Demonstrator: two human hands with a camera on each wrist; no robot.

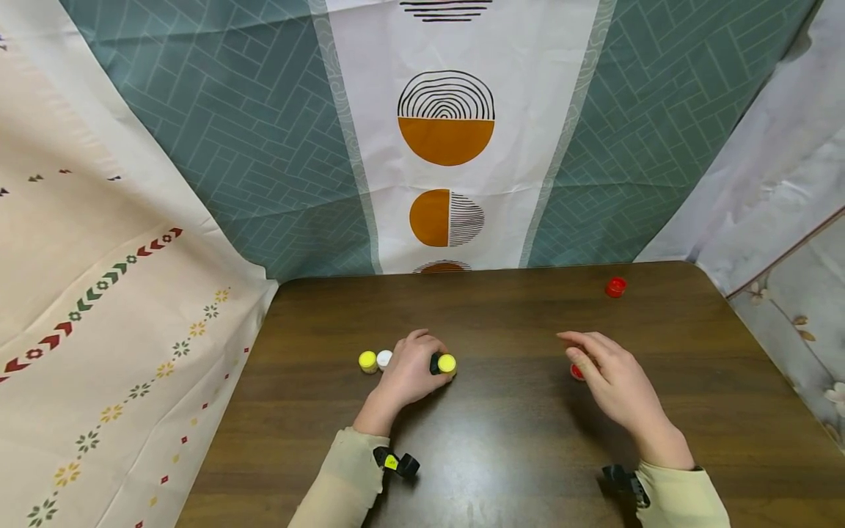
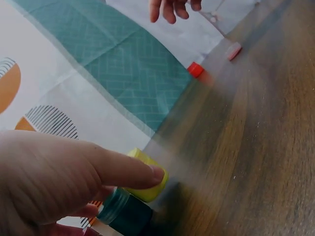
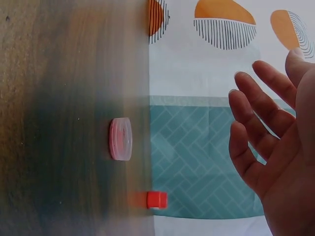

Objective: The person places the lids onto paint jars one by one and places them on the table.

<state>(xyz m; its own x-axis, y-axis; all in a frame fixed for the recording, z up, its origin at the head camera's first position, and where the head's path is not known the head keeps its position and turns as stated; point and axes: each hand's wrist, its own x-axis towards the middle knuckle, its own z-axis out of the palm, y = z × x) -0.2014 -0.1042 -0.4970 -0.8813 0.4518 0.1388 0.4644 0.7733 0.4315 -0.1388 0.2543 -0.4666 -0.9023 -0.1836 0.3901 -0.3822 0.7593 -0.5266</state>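
Note:
My left hand is low over the middle of the table, thumb and fingers around a small yellow-topped jar. In the left wrist view the thumb presses along the yellow jar's side, and a dark green jar stands right against it, partly under the fingers. Just left of that hand are another yellow-topped jar and a white-topped jar. On the right side, my right hand hovers with relaxed fingers and nothing in them. Below it lies a shallow, clear-and-red round container, partly covered by the thumb in the head view.
A small red jar sits near the far right edge of the brown wooden table. Patterned cloth hangs behind the table's far edge, with pale cloths at both sides.

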